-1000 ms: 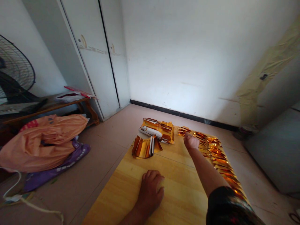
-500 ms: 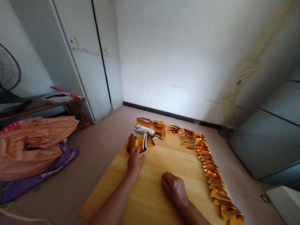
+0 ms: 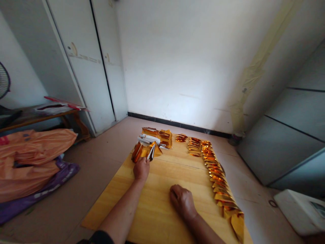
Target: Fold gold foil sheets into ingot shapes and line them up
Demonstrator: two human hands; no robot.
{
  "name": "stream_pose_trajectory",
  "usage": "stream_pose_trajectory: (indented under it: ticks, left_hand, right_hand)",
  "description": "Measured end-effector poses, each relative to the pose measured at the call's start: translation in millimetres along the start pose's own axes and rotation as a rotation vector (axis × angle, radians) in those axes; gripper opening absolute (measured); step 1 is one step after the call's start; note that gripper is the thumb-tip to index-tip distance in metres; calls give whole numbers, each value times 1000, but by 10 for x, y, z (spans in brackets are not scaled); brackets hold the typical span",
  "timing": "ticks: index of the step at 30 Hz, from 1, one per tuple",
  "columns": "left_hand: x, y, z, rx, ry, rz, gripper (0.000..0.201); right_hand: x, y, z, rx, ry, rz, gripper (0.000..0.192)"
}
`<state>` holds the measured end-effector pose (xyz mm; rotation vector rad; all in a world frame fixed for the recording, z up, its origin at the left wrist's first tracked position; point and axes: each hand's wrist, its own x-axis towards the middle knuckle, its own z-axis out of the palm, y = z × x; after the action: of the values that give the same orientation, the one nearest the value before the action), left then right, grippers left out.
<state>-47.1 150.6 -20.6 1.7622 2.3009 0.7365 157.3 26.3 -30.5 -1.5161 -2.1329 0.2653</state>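
My left hand (image 3: 141, 168) is at the near edge of a small pile of folded gold foil paper (image 3: 144, 150), white on some inner faces. Its fingers are closed on the near edge of that paper. On the bare middle of the wooden board (image 3: 157, 189) rests my right hand (image 3: 183, 200), curled into a fist; whatever the fingers may hold is hidden. Behind the pile lies another stack of gold foil paper (image 3: 166, 137) with a white bundle (image 3: 149, 139) beside it. A long row of folded gold foil pieces (image 3: 215, 179) runs down the board's right side.
Shorter groups of folded foil (image 3: 194, 146) lie near the board's far edge. Left on the floor is an orange and purple bag heap (image 3: 33, 166), below a low wooden bench (image 3: 50, 117). A white box (image 3: 299, 210) stands at right; a white wall (image 3: 177, 67) rises behind.
My left hand's fingers, stretched over the gold foil paper before, have drawn back and closed at its near edge. My right hand stays curled on the board. The camera view has turned slightly right.
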Motion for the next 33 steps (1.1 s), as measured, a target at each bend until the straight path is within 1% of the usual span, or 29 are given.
stream_pose_trajectory:
  ticks: [4, 8, 13, 15, 17, 23, 26, 28, 30, 31, 33]
  left_hand:
    - [15, -32, 26, -39, 55, 7, 20]
    - [-32, -88, 20, -102, 85, 22, 24]
    - [-160, -194, 5, -283, 142, 31, 30]
    - [-200, -221, -2, -353, 143, 33, 34]
    - [-220, -233, -12, -380, 129, 31, 35]
    - [-198, -256, -61, -425, 157, -61, 34]
    - [-235, -248, -98, -527, 186, -126, 34]
    - [-321, -200, -119, -649, 189, -187, 35]
    - [-462, -111, -129, -822, 140, -273, 38]
    - [-547, -53, -128, -925, 98, -296, 40]
    - [-724, 79, -121, -1112, 24, -325, 42]
  right_hand:
    - [-1, 20, 14, 6, 16, -10, 20]
    - [5, 22, 11, 26, 24, -11, 19]
    - [17, 6, -6, 19, 19, -3, 19]
    - [22, -3, -15, 16, 11, 4, 19]
    - [26, -10, -21, 17, 14, 7, 20]
    - [31, -14, -20, -3, 21, -7, 22]
    - [32, 4, -19, 16, 13, 10, 22]
    - [37, 17, -15, 72, 17, 26, 21]
    - [48, 3, -10, 192, 27, 56, 18]
    - [57, -23, -8, 287, 25, 87, 17]
    - [81, -120, -14, 556, 1, 198, 20]
